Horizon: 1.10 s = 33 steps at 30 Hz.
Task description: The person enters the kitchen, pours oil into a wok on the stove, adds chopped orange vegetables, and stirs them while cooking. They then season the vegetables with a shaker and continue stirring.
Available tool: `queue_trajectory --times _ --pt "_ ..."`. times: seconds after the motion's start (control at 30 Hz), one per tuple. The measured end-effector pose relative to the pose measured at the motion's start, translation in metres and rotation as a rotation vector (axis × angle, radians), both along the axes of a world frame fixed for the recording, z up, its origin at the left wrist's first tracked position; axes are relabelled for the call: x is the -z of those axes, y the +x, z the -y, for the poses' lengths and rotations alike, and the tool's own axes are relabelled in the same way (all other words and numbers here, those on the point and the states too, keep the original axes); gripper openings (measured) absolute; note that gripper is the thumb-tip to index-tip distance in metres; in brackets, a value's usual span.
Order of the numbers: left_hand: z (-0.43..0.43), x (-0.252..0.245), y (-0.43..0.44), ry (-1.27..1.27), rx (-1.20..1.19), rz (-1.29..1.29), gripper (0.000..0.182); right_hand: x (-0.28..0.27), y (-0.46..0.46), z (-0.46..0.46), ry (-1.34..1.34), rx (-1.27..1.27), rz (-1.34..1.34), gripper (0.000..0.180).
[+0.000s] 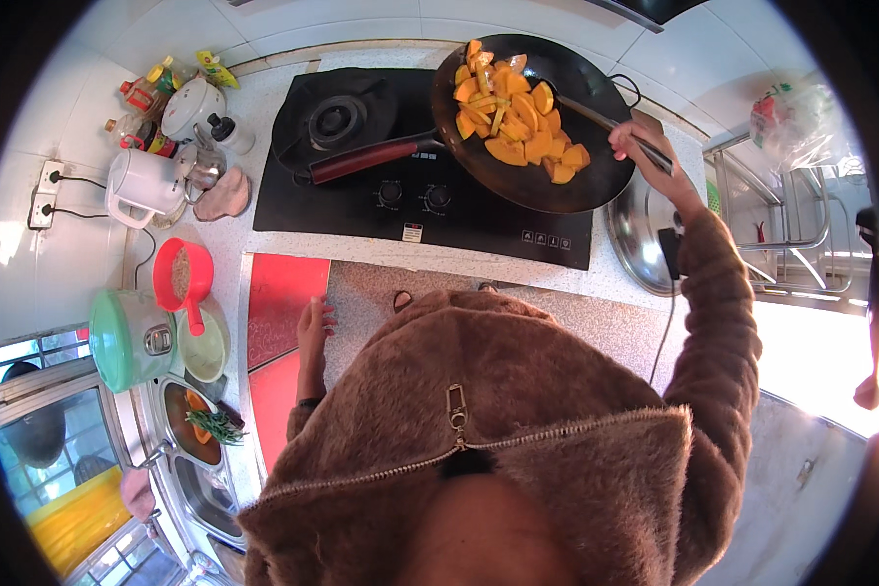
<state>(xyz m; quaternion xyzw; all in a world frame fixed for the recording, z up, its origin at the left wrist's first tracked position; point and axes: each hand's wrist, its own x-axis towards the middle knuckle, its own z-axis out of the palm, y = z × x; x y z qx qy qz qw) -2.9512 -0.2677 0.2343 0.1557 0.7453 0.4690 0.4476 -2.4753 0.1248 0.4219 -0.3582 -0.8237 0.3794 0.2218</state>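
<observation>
My right hand [648,150] grips the handle of a metal cooking spatula [592,110]. Its far end dips among orange chunks, seemingly pumpkin [524,117], heaped toward the left side of a dark wok [586,172]. The wok sits over the right side of a black gas cooktop [322,209]. Its reddish long handle [370,159] points left, and nobody is holding it. Down by my side, in front of the red cabinet doors [287,293], my left hand [313,322] hangs empty with loosely spread fingers.
A steel lid [641,234] lies right of the cooktop, beside a metal rack [776,220]. Bottles, a white kettle [150,183] and a red dipper [183,275] stand left. Greens [216,425] lie at the sink [183,392]. A person's hand [866,392] shows far right.
</observation>
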Motion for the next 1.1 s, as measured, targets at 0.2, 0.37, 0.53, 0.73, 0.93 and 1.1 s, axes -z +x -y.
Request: queue_trajectory --times 0.2,0.37,0.53,0.73,0.93,1.1 --pt "0.000 0.004 0.003 -0.006 0.014 0.013 0.050 -0.028 0.017 -0.025 -0.009 0.091 0.026 0.023" --pt "0.014 0.002 0.005 -0.022 -0.040 -0.014 0.048 -0.001 -0.011 -0.078 -0.148 0.262 -0.111 0.026" --pt "0.029 -0.001 0.008 -0.025 -0.084 -0.004 0.049 -0.005 -0.058 -0.085 0.057 -0.053 -0.010 0.018" --pt "0.022 0.001 0.011 -0.036 -0.058 0.011 0.053 -0.027 -0.090 -0.038 0.646 -0.429 0.225 0.020" --pt "-0.004 -0.001 0.008 0.006 0.035 0.015 0.054 -0.043 -0.069 0.036 0.820 -0.597 0.576 0.012" --pt "-0.016 0.003 0.009 -0.004 0.074 0.037 0.053 -0.097 -0.040 0.081 0.830 -0.613 0.761 0.007"
